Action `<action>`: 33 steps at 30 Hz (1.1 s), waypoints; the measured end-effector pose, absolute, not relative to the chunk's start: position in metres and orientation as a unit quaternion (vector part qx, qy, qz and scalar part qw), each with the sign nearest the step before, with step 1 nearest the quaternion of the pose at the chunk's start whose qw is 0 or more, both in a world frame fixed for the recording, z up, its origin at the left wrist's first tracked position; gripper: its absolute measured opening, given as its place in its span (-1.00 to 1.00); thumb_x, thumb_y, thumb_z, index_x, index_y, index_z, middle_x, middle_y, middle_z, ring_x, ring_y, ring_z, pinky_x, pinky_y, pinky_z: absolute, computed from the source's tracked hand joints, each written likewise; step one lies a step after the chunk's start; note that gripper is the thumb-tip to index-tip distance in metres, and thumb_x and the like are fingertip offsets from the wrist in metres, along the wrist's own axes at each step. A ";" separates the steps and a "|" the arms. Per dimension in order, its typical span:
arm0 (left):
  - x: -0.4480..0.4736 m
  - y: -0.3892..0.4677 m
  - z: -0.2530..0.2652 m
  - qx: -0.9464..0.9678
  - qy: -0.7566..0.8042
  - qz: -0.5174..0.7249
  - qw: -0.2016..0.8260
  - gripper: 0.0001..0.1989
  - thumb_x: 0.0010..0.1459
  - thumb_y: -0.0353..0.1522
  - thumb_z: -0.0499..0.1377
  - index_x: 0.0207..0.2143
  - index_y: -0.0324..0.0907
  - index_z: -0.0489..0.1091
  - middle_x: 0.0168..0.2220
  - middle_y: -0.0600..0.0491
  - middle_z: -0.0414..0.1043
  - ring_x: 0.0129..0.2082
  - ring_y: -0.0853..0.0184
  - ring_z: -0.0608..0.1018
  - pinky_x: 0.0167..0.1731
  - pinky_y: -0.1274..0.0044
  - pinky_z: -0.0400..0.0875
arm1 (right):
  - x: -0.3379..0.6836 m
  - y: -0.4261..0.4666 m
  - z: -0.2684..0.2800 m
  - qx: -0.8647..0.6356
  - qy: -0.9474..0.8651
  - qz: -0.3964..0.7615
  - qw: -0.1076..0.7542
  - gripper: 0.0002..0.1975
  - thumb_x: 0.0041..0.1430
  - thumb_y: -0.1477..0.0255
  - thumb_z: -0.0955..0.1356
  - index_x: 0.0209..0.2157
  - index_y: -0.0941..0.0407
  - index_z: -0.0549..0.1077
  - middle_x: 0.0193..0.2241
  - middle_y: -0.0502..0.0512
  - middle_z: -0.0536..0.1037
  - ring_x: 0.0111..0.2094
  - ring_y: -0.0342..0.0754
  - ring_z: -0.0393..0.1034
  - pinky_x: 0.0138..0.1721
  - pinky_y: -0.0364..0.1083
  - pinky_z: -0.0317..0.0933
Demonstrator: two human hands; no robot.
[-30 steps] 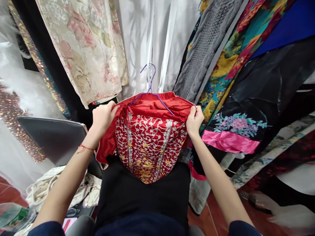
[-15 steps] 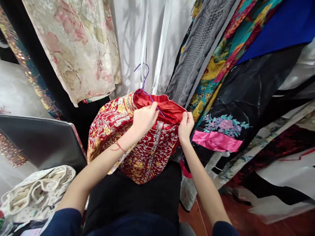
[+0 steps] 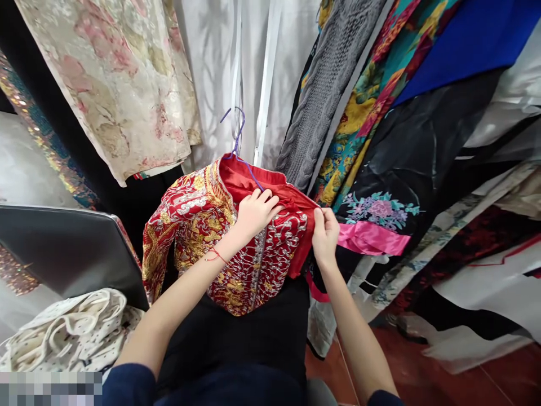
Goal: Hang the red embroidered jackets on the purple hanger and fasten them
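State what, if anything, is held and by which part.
The right hand holds the red garment by its plain red edge. The left hand lies across it; whether it grips is unclear.

Red embroidered garment (image 3: 240, 276) partly blocked; several edge cut-offs.
Left hand (image 3: 256, 215) and left forearm (image 3: 181, 303) cover some of its front; left grip unclear; purple hanger (image 3: 238, 138) has its lower part hidden; right hand (image 3: 325, 234) has fingertips partly out of sight; dark panel (image 3: 67, 248) cut by left edge; floral cloth (image 3: 118, 84) cut by top; pixel block (image 3: 51, 389) masks bottom-left corner, dotted cloth (image 3: 76, 330) running into it.
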State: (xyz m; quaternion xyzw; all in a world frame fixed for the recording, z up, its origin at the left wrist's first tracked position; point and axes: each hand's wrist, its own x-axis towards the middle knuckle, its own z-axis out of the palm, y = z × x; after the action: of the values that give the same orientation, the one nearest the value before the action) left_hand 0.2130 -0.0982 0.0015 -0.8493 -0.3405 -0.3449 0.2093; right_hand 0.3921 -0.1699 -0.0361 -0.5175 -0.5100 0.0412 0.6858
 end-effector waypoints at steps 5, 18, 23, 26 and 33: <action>0.218 -0.108 0.006 -0.839 -0.359 -0.355 0.204 -0.62 0.40 -0.14 -0.03 -0.11 -0.13 0.50 -0.13 -0.10 0.56 -0.09 0.15 0.52 -0.18 0.34 0.34 | 0.401 -0.197 0.004 -0.491 -0.486 -0.065 0.720 -0.63 0.33 0.08 0.24 -0.44 0.05 0.23 -0.50 -0.05 0.20 -0.46 -0.11 0.11 -0.37 -0.09 0.11; 0.178 -0.087 -0.024 -0.800 -0.284 -0.513 0.127 -0.73 0.36 -0.30 0.00 0.00 -0.20 0.37 0.03 -0.15 0.47 0.08 0.20 0.50 0.10 0.33 0.39 | 0.369 -0.253 -0.061 -0.517 -0.651 -0.061 0.552 -0.80 0.37 0.33 0.25 -0.38 0.01 0.33 -0.52 -0.01 0.38 -0.54 -0.08 0.27 -0.46 -0.07 0.20; 0.092 -0.061 -0.021 -0.627 -0.473 -0.602 0.144 -0.67 0.31 -0.33 -0.01 0.09 -0.21 0.27 0.13 -0.23 0.35 0.21 0.09 0.37 0.22 0.23 0.24 | 0.359 -0.234 -0.072 -0.525 -0.704 -0.007 0.478 -0.81 0.35 0.31 0.26 -0.38 0.01 0.29 -0.52 -0.02 0.36 -0.58 -0.11 0.25 -0.49 -0.08 0.17; 0.055 -0.027 -0.012 -0.621 -0.562 -0.537 0.106 -0.43 0.25 -0.18 0.13 0.23 -0.25 0.16 0.25 -0.28 0.24 0.28 0.02 0.29 0.27 0.22 0.17 | 0.349 -0.221 -0.065 -0.553 -0.691 -0.034 0.463 -0.75 0.35 0.28 0.24 -0.44 0.00 0.24 -0.54 0.00 0.37 -0.57 -0.07 0.26 -0.46 -0.06 0.15; 0.034 0.027 -0.002 -0.690 -0.531 -0.492 -0.013 -0.53 0.41 -0.13 -0.14 0.01 -0.22 0.41 -0.09 -0.04 0.56 -0.14 0.25 0.54 -0.08 0.49 0.40 | 0.342 -0.178 -0.060 -0.610 -0.631 -0.061 0.475 -0.80 0.32 0.29 0.21 -0.41 0.01 0.24 -0.55 0.03 0.39 -0.53 -0.02 0.28 -0.42 -0.05 0.11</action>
State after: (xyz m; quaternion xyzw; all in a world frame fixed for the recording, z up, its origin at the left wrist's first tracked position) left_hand 0.0342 0.0269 -0.0019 -0.6899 -0.5309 -0.4919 -0.0126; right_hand 0.3420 -0.1779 -0.0598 -0.6103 -0.6311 -0.0611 0.4749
